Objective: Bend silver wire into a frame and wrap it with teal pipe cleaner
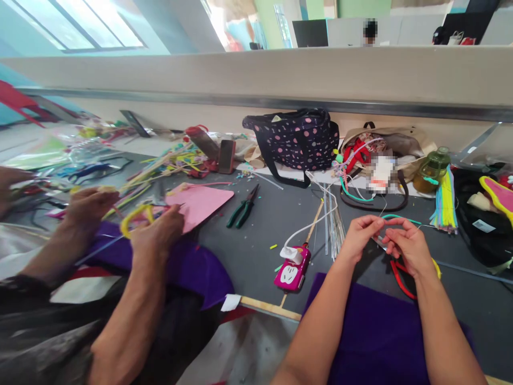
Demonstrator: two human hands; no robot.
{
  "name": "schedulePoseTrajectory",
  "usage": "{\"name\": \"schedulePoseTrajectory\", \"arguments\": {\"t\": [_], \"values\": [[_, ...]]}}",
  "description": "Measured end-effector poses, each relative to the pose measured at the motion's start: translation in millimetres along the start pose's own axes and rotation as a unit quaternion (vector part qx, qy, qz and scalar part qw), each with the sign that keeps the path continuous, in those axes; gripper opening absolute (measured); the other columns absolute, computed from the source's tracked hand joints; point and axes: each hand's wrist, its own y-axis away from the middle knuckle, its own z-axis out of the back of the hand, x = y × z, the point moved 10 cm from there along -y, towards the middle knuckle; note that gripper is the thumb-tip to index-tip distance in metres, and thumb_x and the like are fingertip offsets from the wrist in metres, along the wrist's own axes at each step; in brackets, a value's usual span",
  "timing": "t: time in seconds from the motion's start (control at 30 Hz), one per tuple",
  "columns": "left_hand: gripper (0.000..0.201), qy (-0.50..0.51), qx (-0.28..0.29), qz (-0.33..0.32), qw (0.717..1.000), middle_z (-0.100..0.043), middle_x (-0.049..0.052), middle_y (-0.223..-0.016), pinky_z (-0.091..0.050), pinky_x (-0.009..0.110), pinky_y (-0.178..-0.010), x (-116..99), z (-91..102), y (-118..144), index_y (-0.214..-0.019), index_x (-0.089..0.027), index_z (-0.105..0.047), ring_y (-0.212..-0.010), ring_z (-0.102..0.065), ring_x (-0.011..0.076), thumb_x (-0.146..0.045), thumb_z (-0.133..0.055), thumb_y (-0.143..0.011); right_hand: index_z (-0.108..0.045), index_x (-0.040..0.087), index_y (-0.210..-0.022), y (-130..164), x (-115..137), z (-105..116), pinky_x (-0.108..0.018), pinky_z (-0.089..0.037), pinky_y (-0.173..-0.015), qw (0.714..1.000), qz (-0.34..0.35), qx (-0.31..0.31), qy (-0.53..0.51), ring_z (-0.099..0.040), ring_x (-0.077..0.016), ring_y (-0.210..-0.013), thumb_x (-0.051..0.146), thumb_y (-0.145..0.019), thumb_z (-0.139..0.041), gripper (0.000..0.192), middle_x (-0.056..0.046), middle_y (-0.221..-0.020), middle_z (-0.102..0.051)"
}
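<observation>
Purple cloth [380, 331] lay below the left hand [363, 235] and right hand [406, 245], fingertips apparently pinching a thin strand [383, 207] beside a green stem [401, 218] over the worktop [248, 246]; fine positioning seemed underway, calling for steady tension.

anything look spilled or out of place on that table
Yes, loose scraps look spilled: a small bright yellow piece lies on the dark grey tabletop near the magenta power socket, and tiny pale bits are scattered behind the green-handled pliers, like stray offcuts.
</observation>
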Motion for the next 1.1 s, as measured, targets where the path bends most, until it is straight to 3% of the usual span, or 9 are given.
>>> {"name": "schedulePoseTrajectory", "arguments": {"t": [0.13, 0.33, 0.53, 0.87, 1.1], "values": [[0.038, -0.039, 0.013, 0.0, 0.999, -0.066, 0.005, -0.069, -0.04, 0.025, -0.059, 4.4, -5.4, 1.8, -0.08, -0.012, -0.077, -0.058, -0.052, 0.0101, -0.047, -0.081, -0.066, -0.054, 0.021, -0.099, 0.0, 4.1, 3.3, -0.014, -0.035, -0.032, 1.0, 0.015, -0.011, -0.006, -0.057, -0.0105, -0.038, 0.047, -0.066, -0.082, 0.051, 0.002, -0.06, -0.068], [0.038, -0.028, 0.006, 0.035, 0.999, -0.069, 0.007, -0.07, -0.041, 0.024, -0.058, 16.3, -3.4, 0.2, -0.08, -0.011, -0.078, -0.057, -0.052, 0.0099, -0.045, -0.083, -0.064, -0.053, 0.021, -0.099, 1.8, 7.8, 2.9, -0.015, -0.032, -0.03, 0.999, 0.039, -0.013, -0.006, -0.054, -0.0101, -0.033, 0.066, -0.083, -0.058, 0.048, 0.002, -0.055, -0.065], [0.034, -0.03, -0.011, 0.018, 0.999, -0.071, 0.007, -0.075, -0.042, 0.025, -0.057, 16.9, -3.9, -1.4, -0.077, -0.013, -0.078, -0.057, -0.053, 0.01, -0.042, -0.084, -0.061, -0.053, 0.021, -0.099, 1.9, 9.8, 2.1, -0.013, -0.026, -0.03, 0.998, 0.053, -0.009, 0.01, -0.046, -0.007, -0.03, 0.067, -0.086, -0.051, 0.047, 0.003, -0.051, -0.061], [0.032, -0.03, -0.033, -0.011, 0.999, -0.062, 0.002, -0.063, -0.038, 0.022, -0.054, 13.0, -8.2, 0.2, -0.069, -0.013, -0.073, -0.054, -0.049, 0.0081, -0.043, -0.083, -0.062, -0.055, 0.021, -0.102, 2.3, 6.6, -3.0, -0.014, -0.022, -0.031, 0.999, 0.051, 0.011, 0.007, -0.041, -0.0059, -0.03, 0.065, -0.088, -0.052, 0.046, 0.004, -0.05, -0.06], [0.03, 0.012, -0.113, -0.039, 0.993, -0.062, 0.001, -0.06, -0.037, 0.021, -0.054, 12.9, 7.1, -0.3, -0.068, -0.012, -0.071, -0.053, -0.047, 0.0067, -0.04, -0.082, -0.064, -0.064, 0.019, -0.087, -2.8, 4.2, 5.9, -0.017, -0.037, -0.04, 0.998, 0.064, -0.01, 0.012, -0.053, -0.0077, -0.048, 0.045, -0.075, -0.076, 0.032, 0.0, -0.071, -0.067]]}}
